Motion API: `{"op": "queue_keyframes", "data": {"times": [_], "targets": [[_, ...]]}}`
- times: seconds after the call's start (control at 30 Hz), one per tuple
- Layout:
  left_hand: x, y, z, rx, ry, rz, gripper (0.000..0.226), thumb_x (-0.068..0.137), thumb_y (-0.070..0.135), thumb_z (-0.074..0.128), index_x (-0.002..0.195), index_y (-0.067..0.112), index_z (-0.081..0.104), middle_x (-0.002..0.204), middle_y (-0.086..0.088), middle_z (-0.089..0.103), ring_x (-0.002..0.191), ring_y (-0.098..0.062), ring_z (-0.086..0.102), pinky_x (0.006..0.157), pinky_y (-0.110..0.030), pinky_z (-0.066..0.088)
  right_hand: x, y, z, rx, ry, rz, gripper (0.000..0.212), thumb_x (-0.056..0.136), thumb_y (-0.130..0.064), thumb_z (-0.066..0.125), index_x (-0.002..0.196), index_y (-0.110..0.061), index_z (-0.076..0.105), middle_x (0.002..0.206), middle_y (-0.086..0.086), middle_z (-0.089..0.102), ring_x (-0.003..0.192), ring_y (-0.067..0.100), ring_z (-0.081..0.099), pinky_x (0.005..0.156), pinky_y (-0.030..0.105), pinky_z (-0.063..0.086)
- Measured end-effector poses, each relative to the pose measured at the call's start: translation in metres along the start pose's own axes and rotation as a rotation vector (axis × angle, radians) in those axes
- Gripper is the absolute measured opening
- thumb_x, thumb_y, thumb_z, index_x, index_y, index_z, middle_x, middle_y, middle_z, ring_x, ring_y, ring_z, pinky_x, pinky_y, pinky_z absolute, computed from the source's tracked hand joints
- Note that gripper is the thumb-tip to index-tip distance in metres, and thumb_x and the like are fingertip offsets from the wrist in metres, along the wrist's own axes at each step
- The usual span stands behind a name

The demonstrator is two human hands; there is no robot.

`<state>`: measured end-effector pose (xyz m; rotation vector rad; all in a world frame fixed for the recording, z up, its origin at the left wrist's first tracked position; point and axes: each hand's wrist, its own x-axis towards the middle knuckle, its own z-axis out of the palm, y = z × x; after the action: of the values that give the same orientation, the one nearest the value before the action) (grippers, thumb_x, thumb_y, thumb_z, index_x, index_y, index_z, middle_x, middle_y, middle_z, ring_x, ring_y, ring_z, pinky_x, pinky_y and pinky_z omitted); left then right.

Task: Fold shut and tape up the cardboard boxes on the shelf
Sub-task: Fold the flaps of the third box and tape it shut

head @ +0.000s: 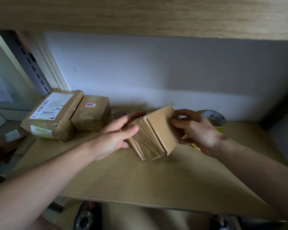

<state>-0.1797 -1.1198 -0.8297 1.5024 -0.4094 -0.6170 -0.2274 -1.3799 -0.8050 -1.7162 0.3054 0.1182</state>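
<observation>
both hands, left hand and right hand, gripped the small box beside the tape roll; its flap, seemingly untaped, could spring open.

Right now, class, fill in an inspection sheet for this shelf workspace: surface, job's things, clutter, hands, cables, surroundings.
Surface: wooden shelf, with another wooden board above.
Job's things: small cardboard box held tilted above the shelf, old tape on one face; labelled box and small taped box at back left, side by side; tape roll behind the right hand; second roll, mostly hidden.
Clutter: nothing seen.
Hands: left hand grips the box's left side; right hand grips its right side.
Cables: nothing seen.
Surroundings: pale wall behind; slotted upright at left.
</observation>
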Motion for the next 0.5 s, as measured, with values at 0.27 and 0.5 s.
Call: {"op": "queue_keyframes", "data": {"times": [0.27, 0.5], "targets": [[0.006, 0.006, 0.012, -0.223, 0.236, -0.041, 0.055, 0.088, 0.037, 0.058, 0.134, 0.009, 0.059, 0.131, -0.019, 0.068, 0.115, -0.029, 0.068, 0.087, -0.048, 0.06, 0.003, -0.003, 0.001, 0.053, 0.064, -0.105, 0.023, 0.096, -0.032, 0.066, 0.119, -0.029, 0.07, 0.098, -0.003, 0.067, 0.085, 0.017, 0.054, 0.072, 0.033, 0.042], [0.01, 0.012, 0.012, -0.258, 0.408, -0.067, 0.042, 0.104, 0.036, 0.052, 0.132, 0.007, 0.061, 0.12, -0.017, 0.074, 0.104, -0.034, 0.074, 0.094, -0.057, 0.057, -0.001, -0.003, 0.001, 0.027, -0.112, -0.223, 0.047, 0.08, -0.047, 0.075, 0.123, -0.03, 0.066, 0.114, -0.009, 0.072, 0.1, 0.005, 0.068, 0.081, 0.029, 0.051]]}}
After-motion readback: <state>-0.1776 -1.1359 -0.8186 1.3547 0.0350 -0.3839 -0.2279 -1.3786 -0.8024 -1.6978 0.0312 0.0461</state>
